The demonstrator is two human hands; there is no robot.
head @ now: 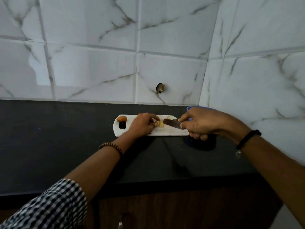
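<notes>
a white oblong chopping board (165,132) lies on the black stone countertop (57,138), its long side running from nine to three o'clock. near the board's middle sits a pale yellow cut vegetable piece (161,124). the left hand (142,125) comes in from seven o'clock and pinches the piece at its nine o'clock side, fingertips curled down onto it. the right hand (201,123) reaches in from four o'clock, fingers wrapped tight round the handle of a dark-bladed knife (172,123). the blade points toward nine o'clock and ends just beside the piece; whether the edge touches it i cannot tell. a few more pale bits (169,117) lie at twelve o'clock of the blade. at the board's nine o'clock end rests an orange-brown rounded lump (121,119), at twelve o'clock of the dark handle slot (122,125). a blue bowl rim (189,108) shows behind the right hand at twelve o'clock. white marble-look tiles (99,63) back the counter, one with a chipped hole (160,88).
</notes>
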